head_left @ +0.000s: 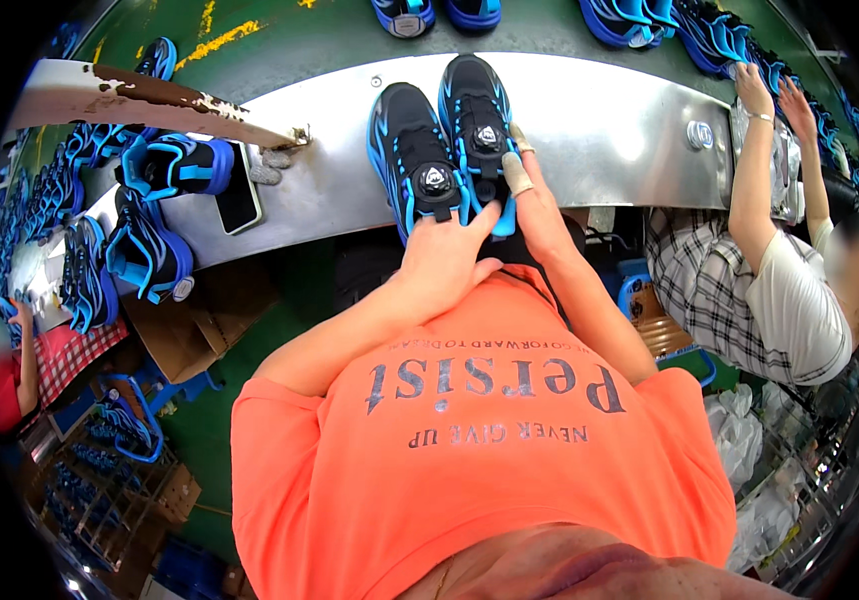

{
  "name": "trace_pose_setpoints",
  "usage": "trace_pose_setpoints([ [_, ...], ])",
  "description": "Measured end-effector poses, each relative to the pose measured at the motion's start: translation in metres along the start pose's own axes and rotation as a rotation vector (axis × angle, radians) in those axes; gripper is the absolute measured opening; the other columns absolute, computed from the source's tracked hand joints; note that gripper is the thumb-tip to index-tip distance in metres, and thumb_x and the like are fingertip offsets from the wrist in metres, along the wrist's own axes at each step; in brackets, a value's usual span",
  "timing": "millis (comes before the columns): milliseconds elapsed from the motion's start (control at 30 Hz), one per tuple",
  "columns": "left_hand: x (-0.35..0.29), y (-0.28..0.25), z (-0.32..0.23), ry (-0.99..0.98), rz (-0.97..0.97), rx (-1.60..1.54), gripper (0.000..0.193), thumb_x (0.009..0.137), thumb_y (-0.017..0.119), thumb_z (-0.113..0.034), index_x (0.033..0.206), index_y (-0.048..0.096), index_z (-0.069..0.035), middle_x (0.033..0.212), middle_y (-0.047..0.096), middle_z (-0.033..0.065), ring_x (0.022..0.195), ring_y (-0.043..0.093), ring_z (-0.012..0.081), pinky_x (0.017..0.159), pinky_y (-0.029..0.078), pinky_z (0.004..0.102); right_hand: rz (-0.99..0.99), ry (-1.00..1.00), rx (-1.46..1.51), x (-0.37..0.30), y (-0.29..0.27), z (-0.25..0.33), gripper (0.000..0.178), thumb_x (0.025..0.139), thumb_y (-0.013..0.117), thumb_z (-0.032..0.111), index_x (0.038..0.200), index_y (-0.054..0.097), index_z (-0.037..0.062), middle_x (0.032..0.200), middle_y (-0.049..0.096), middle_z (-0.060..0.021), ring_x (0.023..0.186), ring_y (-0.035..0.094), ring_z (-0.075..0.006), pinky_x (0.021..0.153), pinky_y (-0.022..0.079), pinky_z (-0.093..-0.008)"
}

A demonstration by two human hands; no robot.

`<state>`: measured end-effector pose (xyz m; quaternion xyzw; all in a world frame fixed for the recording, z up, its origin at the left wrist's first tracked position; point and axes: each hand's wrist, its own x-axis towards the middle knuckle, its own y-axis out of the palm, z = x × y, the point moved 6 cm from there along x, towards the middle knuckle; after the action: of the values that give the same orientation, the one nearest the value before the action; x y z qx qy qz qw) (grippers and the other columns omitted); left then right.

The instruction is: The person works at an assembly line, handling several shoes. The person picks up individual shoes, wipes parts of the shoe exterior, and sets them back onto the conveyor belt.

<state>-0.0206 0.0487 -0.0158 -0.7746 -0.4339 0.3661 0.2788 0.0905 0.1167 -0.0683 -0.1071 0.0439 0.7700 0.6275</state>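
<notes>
Two black-and-blue shoes stand side by side on the metal bench (599, 130), toes pointing away from the wearer. The left shoe (401, 125) is just beyond the left hand (441, 255); the right shoe (466, 90) is ahead and to the left of the right hand (541, 215).

Left hand: partly curled at the heel end, index finger stretched toward the right shoe. Its other fingertips are hidden; whether it grips cannot be told.

Right hand: half open, fingers along the right shoe's outer side, two wearing tan finger covers (516, 172). A firm hold cannot be confirmed.

Handling, as judged: each shoe should be light, with a soft, yielding upper and a stiffer sole, neither slippery nor fragile. Best hold is the heel and collar, or the sole edges; keep pressure off the raised dial (436, 180) on each tongue.

Left of the left hand: a phone (239, 195), flat on the bench, and further shoes (184, 165) beyond it.
</notes>
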Motion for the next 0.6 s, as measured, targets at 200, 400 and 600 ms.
trace_pose_setpoints([
  [200, -0.014, -0.103, 0.046, -0.046, -0.515, -0.333, 0.026, 0.085, 0.071, -0.025, 0.094, 0.067, -0.002, 0.080, 0.067, 0.0118, 0.070, 0.065, 0.0230, 0.064, 0.049, 0.0321, 0.189, 0.160, 0.177, 0.014, -0.044, 0.007, 0.044, 0.102, 0.044, 0.030, 0.136, 0.050, 0.0031, 0.133, 0.054, -0.0093, 0.119, 0.053, -0.0184, 0.098, 0.043, -0.0305],
  [400, -0.011, -0.195, 0.065, 0.038, -1.065, 0.065, 0.026, 0.086, 0.071, -0.021, 0.101, 0.066, -0.001, 0.081, 0.066, 0.0120, 0.071, 0.062, 0.0198, 0.066, 0.048, 0.0302, 0.197, 0.168, 0.078, 0.016, -0.049, -0.005, 0.037, 0.102, 0.046, 0.026, 0.130, 0.058, 0.0045, 0.123, 0.062, -0.0053, 0.104, 0.058, -0.0130, 0.089, 0.046, -0.0264],
  [600, 0.078, -0.250, 0.165, -0.438, -0.913, 0.436, 0.039, 0.084, 0.066, -0.038, 0.111, 0.065, -0.011, 0.092, 0.068, 0.0177, 0.088, 0.065, 0.0374, 0.077, 0.052, 0.0429, 0.346, 0.153, -0.124, 0.015, -0.009, 0.001, 0.033, 0.099, 0.047, 0.017, 0.127, 0.061, 0.0062, 0.114, 0.064, -0.0017, 0.096, 0.057, -0.0103, 0.086, 0.047, -0.0250],
])
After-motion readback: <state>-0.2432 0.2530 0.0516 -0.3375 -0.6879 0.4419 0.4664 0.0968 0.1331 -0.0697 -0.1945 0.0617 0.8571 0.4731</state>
